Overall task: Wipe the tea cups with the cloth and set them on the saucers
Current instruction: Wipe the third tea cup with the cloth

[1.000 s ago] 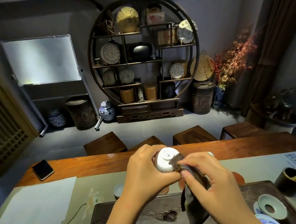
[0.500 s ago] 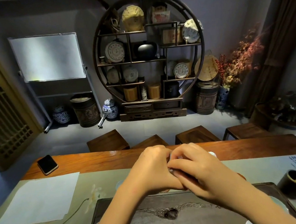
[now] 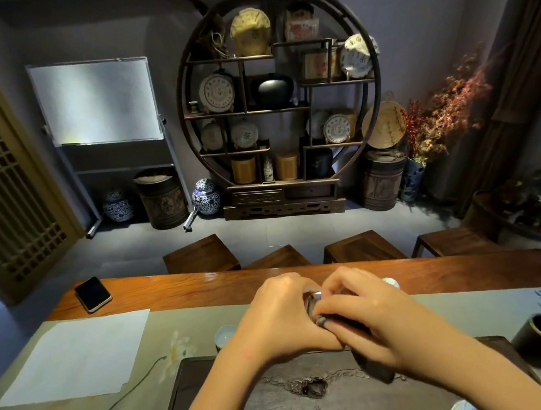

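Hands are meeting above the tray (image 3: pixel 214 385): your left (image 3: pixel 283 316) is cupping a hidden cup, your right (image 3: pixel 370 324) curling fingers around the cloth (image 3: pixel 374 370)

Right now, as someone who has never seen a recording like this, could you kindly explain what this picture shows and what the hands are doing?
There is no machine: a person wears a camera on the head, looking forward and down. The left hand and right hand meet above a dark tea tray on a long wooden table. Between them they clasp a dark cloth, wrapped round something mostly hidden, probably a tea cup. Another cup stands left of the hands. A phone and a white paper sheet lie further left.
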